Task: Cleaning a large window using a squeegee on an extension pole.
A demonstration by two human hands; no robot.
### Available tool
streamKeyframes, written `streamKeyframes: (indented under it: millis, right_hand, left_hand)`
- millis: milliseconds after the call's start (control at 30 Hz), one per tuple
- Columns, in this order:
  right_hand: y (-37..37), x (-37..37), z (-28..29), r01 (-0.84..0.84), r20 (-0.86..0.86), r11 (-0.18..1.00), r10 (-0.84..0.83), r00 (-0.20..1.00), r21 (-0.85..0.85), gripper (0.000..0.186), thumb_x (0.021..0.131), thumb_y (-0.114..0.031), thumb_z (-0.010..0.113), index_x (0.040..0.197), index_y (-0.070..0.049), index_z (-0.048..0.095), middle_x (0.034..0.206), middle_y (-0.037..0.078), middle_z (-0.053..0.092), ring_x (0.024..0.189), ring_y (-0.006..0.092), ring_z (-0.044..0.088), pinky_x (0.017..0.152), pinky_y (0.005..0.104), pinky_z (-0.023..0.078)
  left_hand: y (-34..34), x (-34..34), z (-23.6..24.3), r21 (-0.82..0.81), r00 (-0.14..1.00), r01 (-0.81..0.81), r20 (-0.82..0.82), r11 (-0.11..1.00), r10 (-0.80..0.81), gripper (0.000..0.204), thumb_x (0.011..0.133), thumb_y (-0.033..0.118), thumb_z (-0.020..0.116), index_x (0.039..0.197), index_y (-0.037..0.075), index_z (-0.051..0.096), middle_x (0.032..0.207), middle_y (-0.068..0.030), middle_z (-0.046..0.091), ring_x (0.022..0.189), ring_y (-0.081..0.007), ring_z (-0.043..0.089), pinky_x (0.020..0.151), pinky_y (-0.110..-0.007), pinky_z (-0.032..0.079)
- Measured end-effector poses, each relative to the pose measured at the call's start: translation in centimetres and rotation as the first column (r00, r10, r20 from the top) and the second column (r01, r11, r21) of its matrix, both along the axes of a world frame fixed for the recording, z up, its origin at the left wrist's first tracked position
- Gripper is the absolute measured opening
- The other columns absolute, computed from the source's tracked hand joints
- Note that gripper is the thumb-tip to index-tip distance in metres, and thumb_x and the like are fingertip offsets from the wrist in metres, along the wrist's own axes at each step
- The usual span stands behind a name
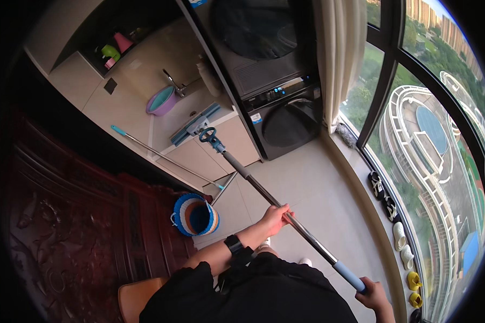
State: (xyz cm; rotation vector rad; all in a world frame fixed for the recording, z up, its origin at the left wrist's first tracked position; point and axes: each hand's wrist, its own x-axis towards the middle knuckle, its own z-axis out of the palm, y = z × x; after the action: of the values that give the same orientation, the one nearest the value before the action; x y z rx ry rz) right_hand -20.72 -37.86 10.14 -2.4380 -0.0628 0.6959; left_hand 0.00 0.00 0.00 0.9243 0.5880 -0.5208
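Mop point(258, 188) reaches far left, head point(195, 129) by the sink point(184, 105); my left hand point(278, 218) curls round mid-pole, right hand point(373, 294) wraps the handle point(348, 275), likely steadying its length.

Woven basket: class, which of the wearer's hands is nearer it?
Left. The left hand, on the mop's metal pole, is right of the basket; the right hand, on the blue end grip, is farther right and lower in view.

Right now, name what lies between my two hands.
In the head view, the silver mop pole and its light-blue grip span from left hand to right hand.
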Motion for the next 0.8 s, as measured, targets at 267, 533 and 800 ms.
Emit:
streamKeyframes:
  millis: [267,533,800]
  right_hand:
    - [9.1,5.2,16.0,0.086,-0.206,0.991,-0.106,0.973,-0.104,0.050,0.069,-0.004,0.062,0.118,-0.006,0.055,0.062,0.007,0.053,0.054,0.0170,0.048,0.053,0.0351,0.042]
    - [18.2,11.4,20.0,0.118,-0.099,0.951,-0.152,0.983,-0.286,0.047,0.066,-0.002,0.063,0.113,-0.007,0.059,0.069,0.012,0.061,0.062,0.0221,0.061,0.061,0.0351,0.048]
    - [25.6,17.4,14.8,0.028,-0.128,0.971,-0.060,0.990,-0.237,0.040,0.077,-0.022,0.067,0.114,-0.011,0.057,0.058,0.012,0.058,0.053,0.0277,0.060,0.053,0.0402,0.047]
  left_hand:
    - [7.3,3.5,9.0,-0.157,0.967,0.145,0.234,0.977,-0.106,0.018,0.091,0.021,0.057,0.089,0.003,0.057,0.088,-0.0060,0.061,0.093,-0.0207,0.063,0.085,-0.036,0.051]
    - [15.2,8.6,10.1,-0.313,0.956,0.200,0.270,0.928,-0.114,0.011,0.090,0.017,0.058,0.094,0.007,0.058,0.093,-0.0063,0.063,0.098,-0.0230,0.062,0.084,-0.036,0.052]
    - [23.3,14.5,7.1,-0.176,0.959,0.254,0.175,0.951,-0.223,0.020,0.091,0.024,0.057,0.097,0.006,0.057,0.101,-0.0103,0.063,0.096,-0.0232,0.063,0.084,-0.034,0.052]
